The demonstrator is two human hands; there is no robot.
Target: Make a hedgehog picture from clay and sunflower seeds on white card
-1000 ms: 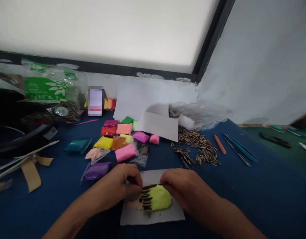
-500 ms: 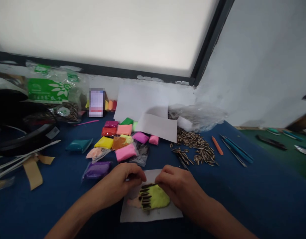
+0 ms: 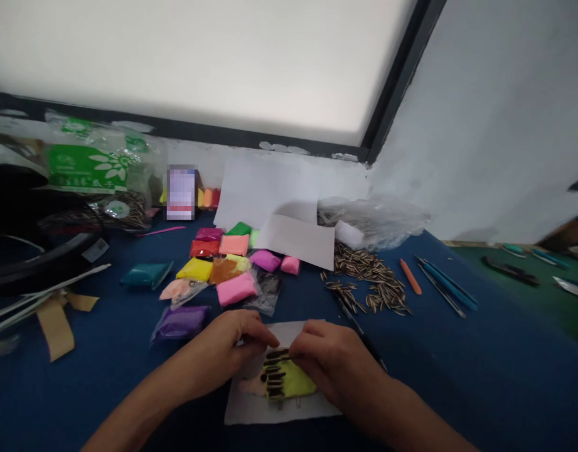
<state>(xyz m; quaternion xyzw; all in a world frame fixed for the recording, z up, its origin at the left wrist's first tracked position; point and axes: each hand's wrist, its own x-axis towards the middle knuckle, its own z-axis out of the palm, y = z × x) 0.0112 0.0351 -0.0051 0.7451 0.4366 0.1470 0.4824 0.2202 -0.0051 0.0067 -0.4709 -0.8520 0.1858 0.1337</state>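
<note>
From my end of the feed, a green-and-clear bag of seeds [image 3: 95, 166] stands at the far left of the blue surface [image 3: 119, 339]; nearer me lie a teal packet [image 3: 146, 274] and a purple packet [image 3: 181, 323]; next comes my left hand [image 3: 235, 339], thumb and forefinger curled close by the figure's upper edge, though I can't tell whether their tips meet; a pink packet [image 3: 236, 288] lies beyond it; between my hands a yellow-green clay figure [image 3: 295, 382] with a pink snout lies on a white sheet [image 3: 241, 411], dark seeds [image 3: 275, 380] set in rows on its left part; my right hand [image 3: 333, 351] has its fingertips bunched at the body's top, covering part of it, and I can't tell whether they pinch a seed; past it are a loose seed pile [image 3: 387, 285], an orange stick [image 3: 410, 276] and blue tweezers [image 3: 449, 282].
</note>
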